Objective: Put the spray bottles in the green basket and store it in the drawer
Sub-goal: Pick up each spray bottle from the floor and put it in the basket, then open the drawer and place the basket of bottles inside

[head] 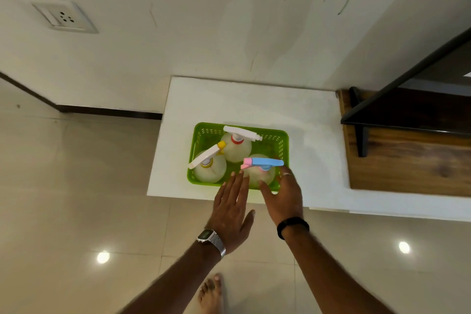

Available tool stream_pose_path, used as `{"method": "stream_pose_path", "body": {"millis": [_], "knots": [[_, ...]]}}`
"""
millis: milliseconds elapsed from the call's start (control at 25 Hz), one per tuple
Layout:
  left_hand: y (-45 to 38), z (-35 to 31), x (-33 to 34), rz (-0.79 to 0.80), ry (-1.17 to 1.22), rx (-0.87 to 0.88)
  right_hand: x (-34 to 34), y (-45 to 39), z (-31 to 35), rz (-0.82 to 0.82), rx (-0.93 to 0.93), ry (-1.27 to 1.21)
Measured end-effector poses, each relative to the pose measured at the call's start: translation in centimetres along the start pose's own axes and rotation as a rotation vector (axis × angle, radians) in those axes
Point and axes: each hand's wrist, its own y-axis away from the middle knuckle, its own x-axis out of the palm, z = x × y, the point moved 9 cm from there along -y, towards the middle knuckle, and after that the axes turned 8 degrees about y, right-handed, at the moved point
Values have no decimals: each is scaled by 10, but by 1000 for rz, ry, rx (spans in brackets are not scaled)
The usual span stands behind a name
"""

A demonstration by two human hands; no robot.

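Observation:
A green basket (279, 140) stands on a white counter top (254, 102). Three clear spray bottles stand upright in it: one with a white head and red collar (235, 146) at the back, one with a white head and yellow nozzle (210, 168) at the left, one with a blue and pink head (262, 164) at the front right. My left hand (230, 209) is flat and open just before the basket's near rim. My right hand (285, 194) is open at the basket's near right corner, fingers spread around the blue-headed bottle; contact is unclear. No drawer shows.
A wooden surface (407, 160) with a dark metal frame (382, 99) adjoins the counter on the right. A wall with a socket (62, 15) rises behind. Glossy tiled floor (76, 186) lies to the left and below, with a bare foot (211, 293) on it.

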Motion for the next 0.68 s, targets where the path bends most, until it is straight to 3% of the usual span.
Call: {"method": "stream_pose_path", "body": {"millis": [120, 200, 320, 480, 560, 680], "knots": [[53, 16, -9, -56, 31, -81, -18, 40, -5, -201, -27, -158], [94, 59, -10, -92, 95, -252, -14, 67, -16, -219, -45, -150], [140, 147, -10, -75, 159, -544, 20, 93, -46, -54, -51, 4], [138, 214, -12, 36, 256, -740, 68, 107, -105, 298, 38, 326], [119, 223, -23, -123, 543, -873, 76, 106, -123, 388, 115, 388], [85, 238, -42, -411, 828, -926, 77, 89, -124, 368, 108, 412]]}}
